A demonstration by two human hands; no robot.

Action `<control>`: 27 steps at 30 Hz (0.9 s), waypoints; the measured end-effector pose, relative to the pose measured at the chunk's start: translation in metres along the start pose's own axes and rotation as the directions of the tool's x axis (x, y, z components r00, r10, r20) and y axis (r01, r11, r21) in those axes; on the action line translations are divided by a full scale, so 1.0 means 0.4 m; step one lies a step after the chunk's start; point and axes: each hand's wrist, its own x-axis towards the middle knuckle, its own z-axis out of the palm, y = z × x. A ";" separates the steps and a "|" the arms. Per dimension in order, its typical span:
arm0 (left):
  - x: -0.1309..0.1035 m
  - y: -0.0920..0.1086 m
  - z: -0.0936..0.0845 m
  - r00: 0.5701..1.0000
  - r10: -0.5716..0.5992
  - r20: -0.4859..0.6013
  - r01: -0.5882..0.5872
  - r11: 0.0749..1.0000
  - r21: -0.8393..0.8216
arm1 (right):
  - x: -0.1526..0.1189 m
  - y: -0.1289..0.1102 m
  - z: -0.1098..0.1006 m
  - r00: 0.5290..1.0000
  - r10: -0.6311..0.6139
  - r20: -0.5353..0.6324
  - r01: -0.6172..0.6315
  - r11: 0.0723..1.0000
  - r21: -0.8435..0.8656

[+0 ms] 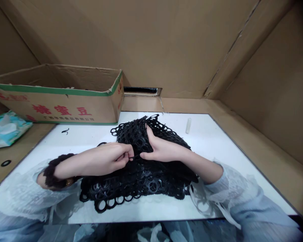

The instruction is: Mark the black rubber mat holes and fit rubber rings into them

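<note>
A black sheet of linked rings [141, 183], like a ring mesh, lies bunched and partly folded on the white table. Over its middle, my left hand [120, 156] is closed in a pinch, fingertips at the mesh; a small dark bit shows at the fingertips, too small to name. My right hand [158, 146] grips a raised fold of the mesh, with one finger pointing up along it and another stretched towards my left hand. The fingers behind the fold are hidden.
An open cardboard box [91, 106] with a green rim stands at the back left, beside a tissue pack [8, 129]. A black ring [6, 163] lies at the left, a black scrap [65, 131] nearer the box. A translucent stick [188, 125] lies right. Cardboard walls [166, 43] surround the table.
</note>
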 end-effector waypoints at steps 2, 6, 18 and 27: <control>-0.014 -0.006 0.001 0.999 0.005 -0.042 -0.001 0.995 0.097 | 0.000 0.001 -0.002 1.000 -0.001 -0.011 0.001 1.000 0.014; -0.056 -0.028 0.000 0.996 0.058 -0.068 -0.027 0.921 0.387 | 0.000 0.004 -0.005 1.000 0.001 -0.023 0.000 0.998 0.055; -0.009 -0.002 -0.001 0.737 0.383 -0.557 0.191 0.672 0.715 | 0.016 0.014 -0.001 0.993 0.010 -0.118 -0.003 0.998 0.065; -0.033 -0.033 0.063 0.970 0.233 -0.072 -0.174 0.869 0.464 | 0.022 0.019 -0.024 0.995 0.096 -0.031 -0.091 0.986 0.139</control>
